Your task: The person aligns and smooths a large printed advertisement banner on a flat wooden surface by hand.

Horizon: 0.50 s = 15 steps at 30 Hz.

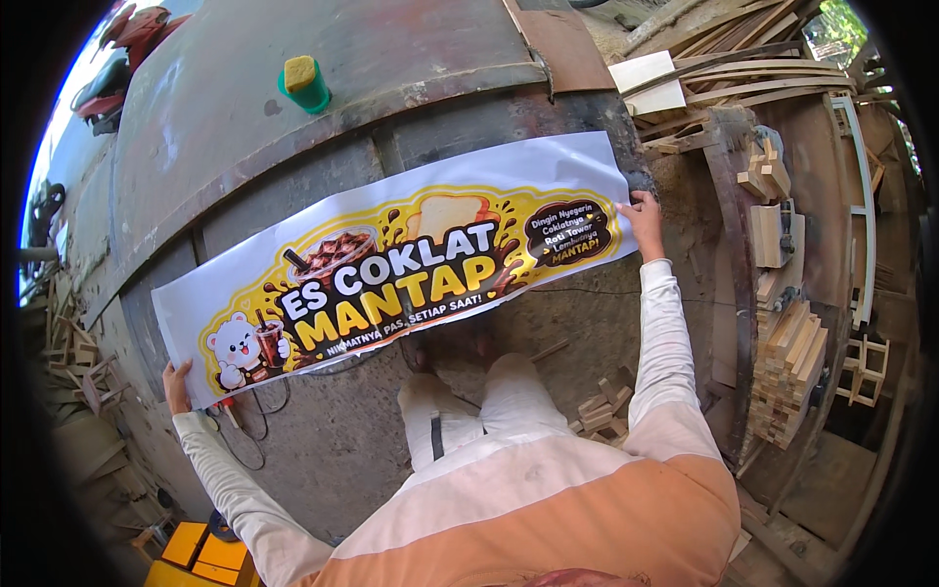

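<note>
Printed banner [411, 279] stretched wide over front of worktop [430, 44], can't tell if touching; lower edge pokes past near side. Left hand [177, 385] pinching left end, right hand [644, 225] pinching right. Looks like unrolling's done, flattening isn't: bit wavy, tbh. Most room seems forward, green cup [315, 97] well apart. Wood stack [787, 377] off right.

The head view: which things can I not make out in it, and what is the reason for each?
All in the head view:
- Underside of the printed banner: it faces away from the camera.
- Any fingertips of the left hand or right hand beneath it: covered by the banner.
- Inside of the green container: hidden by the yellowish block.
- Rest of the yellow-orange object: cut off by the lower edge.
</note>
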Available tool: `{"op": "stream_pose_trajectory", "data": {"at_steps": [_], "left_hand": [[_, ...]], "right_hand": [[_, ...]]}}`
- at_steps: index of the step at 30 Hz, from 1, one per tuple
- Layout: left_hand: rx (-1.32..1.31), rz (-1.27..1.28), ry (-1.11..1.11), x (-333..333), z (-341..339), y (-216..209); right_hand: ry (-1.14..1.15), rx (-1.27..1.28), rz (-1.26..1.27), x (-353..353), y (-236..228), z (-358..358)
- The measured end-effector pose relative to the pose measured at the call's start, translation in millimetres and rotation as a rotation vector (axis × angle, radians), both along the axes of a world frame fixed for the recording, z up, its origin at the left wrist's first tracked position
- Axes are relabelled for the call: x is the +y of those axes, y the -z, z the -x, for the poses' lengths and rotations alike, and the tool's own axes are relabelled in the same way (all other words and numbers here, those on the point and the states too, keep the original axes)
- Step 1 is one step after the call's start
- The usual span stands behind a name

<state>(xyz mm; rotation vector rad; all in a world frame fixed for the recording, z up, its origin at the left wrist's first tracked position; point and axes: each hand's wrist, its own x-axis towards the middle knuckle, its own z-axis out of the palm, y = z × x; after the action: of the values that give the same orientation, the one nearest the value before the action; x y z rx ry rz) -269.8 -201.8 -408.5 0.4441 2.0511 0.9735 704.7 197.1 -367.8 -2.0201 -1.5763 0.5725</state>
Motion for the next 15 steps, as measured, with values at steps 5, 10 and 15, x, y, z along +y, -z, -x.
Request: {"op": "stream_pose_trajectory", "data": {"at_steps": [5,10,15], "left_hand": [[-0.093,-0.036,-0.017,-0.2,-4.4,-8.5],[-0.151,0.103,-0.020,6.7,-15.6,-6.0],[-0.037,0.039,-0.105,6.9,-20.4,-42.5]], "right_hand": [[-0.004,0.023,-0.020,-1.6,5.0,1.3],[0.001,0.176,0.015,3.4,2.2,-0.4],[-0.001,0.231,0.066,11.9,14.4,-20.0]]}}
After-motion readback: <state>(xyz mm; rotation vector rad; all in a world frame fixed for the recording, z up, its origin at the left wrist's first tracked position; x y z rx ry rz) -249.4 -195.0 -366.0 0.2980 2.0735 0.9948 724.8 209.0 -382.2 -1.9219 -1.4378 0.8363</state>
